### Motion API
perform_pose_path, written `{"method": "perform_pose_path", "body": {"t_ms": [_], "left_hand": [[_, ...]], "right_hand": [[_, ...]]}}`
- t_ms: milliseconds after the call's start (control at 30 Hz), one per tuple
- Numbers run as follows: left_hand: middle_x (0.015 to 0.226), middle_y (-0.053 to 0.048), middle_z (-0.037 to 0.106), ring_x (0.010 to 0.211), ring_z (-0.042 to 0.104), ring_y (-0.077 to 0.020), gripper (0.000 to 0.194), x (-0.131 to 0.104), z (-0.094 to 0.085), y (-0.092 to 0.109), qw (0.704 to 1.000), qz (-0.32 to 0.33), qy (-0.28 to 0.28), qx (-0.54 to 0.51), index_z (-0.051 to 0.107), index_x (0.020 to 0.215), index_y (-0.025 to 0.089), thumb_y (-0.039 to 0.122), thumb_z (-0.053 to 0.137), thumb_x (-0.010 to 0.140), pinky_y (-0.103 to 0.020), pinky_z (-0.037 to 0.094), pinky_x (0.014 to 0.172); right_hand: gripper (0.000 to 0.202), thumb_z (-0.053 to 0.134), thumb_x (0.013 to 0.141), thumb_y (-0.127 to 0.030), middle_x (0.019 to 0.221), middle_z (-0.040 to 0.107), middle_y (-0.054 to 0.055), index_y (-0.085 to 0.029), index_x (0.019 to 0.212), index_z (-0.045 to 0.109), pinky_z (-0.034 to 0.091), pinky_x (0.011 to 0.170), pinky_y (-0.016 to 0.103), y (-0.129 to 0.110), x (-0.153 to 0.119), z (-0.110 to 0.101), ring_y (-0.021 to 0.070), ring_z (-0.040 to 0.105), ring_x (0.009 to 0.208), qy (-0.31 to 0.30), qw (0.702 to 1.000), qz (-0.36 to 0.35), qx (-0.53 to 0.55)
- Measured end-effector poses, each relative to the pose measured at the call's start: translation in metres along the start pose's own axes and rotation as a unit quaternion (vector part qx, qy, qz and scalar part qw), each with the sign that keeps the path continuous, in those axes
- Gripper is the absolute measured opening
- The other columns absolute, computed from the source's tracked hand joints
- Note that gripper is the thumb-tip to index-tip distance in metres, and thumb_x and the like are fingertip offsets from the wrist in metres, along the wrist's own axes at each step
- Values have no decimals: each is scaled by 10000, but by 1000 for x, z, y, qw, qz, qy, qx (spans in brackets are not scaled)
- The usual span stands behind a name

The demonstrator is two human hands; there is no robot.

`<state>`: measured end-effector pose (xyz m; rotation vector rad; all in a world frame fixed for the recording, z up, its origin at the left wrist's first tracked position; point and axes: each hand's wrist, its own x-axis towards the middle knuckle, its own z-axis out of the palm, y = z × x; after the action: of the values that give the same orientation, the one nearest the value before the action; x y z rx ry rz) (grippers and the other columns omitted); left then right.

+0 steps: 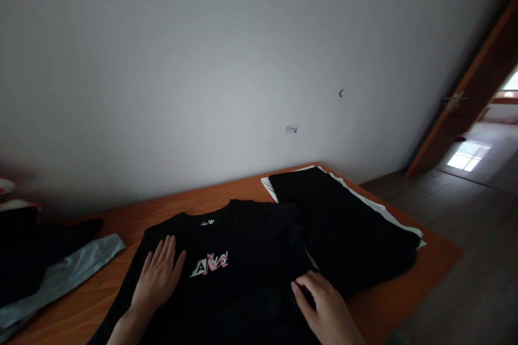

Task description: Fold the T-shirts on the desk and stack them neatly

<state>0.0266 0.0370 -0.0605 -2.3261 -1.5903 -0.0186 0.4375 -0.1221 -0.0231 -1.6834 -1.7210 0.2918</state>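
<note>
A black T-shirt (pixel 243 259) lies spread out with its collar toward the wall; white lettering and a pink figure are printed on its chest. Flat on the left side of the chest rests my left hand (pixel 157 275), fingers stretched out. My right hand (pixel 321 302) is at the shirt's right side, thumb and fingers curled together on the dark fabric there. The shirt's right sleeve is bunched near the folded black garment (pixel 348 226), which lies on top of white cloth (pixel 376 207). The lower part of the shirt runs out of view.
The wooden table (pixel 154 206) stands against a grey wall (pixel 202 91). At the left lie a heap of dark clothes (pixel 24 253) and a grey garment (pixel 81 264). An open wooden door (pixel 465 86) stands beyond the floor on the right.
</note>
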Motion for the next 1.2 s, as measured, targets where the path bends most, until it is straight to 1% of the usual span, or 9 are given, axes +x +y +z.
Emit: {"method": "perform_pose_path", "body": {"t_ms": [133,267,367,467,567,700,867,1033,1200], "left_hand": [[1520,-134,535,1427,454,-357,513,0,14,-14,1000,20,-3,-1,678,1319,235,178,361,920,-576,422,1127],[1527,-163,516,1426,444,-387,512,3,15,-17,999,26,-20,0,679,1321,227,182,366,918,-594,423,1116],[1540,-157,499,1436,420,-404,540,3,11,-13,999,39,-33,9,675,1324,244,143,349,905,-629,409,1106],[1553,-134,489,1451,396,-404,571,1,6,-7,999,33,-13,27,676,1322,264,108,326,898,-644,389,1107],[1551,-115,497,1450,404,-399,571,0,2,-3,999,35,-7,26,676,1321,280,116,326,901,-628,389,1111],[1548,-86,509,1456,398,-393,576,0,2,-3,999,32,-12,20,688,1302,306,111,337,890,-633,369,1128],[1569,-86,482,1470,371,-401,576,1,6,-7,999,33,-25,6,665,1329,316,123,353,885,-649,354,1131],[1576,-84,475,1468,374,-401,532,4,1,-11,998,29,-57,-10,661,1336,308,195,407,883,-644,344,1146],[1542,-84,525,1453,408,-396,520,3,4,-11,998,27,-30,-47,706,1277,307,212,399,868,-667,347,1136]], "right_hand": [[270,489,978,-424,802,707,38,-273,859,678,532,665,307,8,8,-3,199,687,692,9,997,65,43],[314,601,882,-418,994,718,76,-220,1110,690,552,703,306,21,39,-8,175,671,646,24,990,137,24],[443,604,894,-439,1105,706,118,-175,1247,647,547,756,300,27,67,-8,197,711,766,11,982,183,-35],[469,601,914,-455,1133,696,161,-132,1251,641,528,785,311,29,91,-2,249,721,942,-3,971,218,-100],[501,640,887,-481,1137,682,202,-109,1223,639,516,745,343,31,103,6,300,713,985,5,962,241,-132],[343,628,903,-443,1080,672,160,-163,1100,656,489,698,337,30,103,15,296,694,971,21,957,236,-165],[84,595,924,-302,1064,648,98,-220,939,600,462,781,306,24,92,24,259,639,1045,52,965,182,-179],[56,499,957,-277,899,665,50,-229,977,520,444,740,285,27,87,28,224,674,884,84,974,156,-142],[36,485,905,-270,830,661,33,-247,930,472,450,716,294,31,87,32,230,688,802,110,982,130,-87]]}}
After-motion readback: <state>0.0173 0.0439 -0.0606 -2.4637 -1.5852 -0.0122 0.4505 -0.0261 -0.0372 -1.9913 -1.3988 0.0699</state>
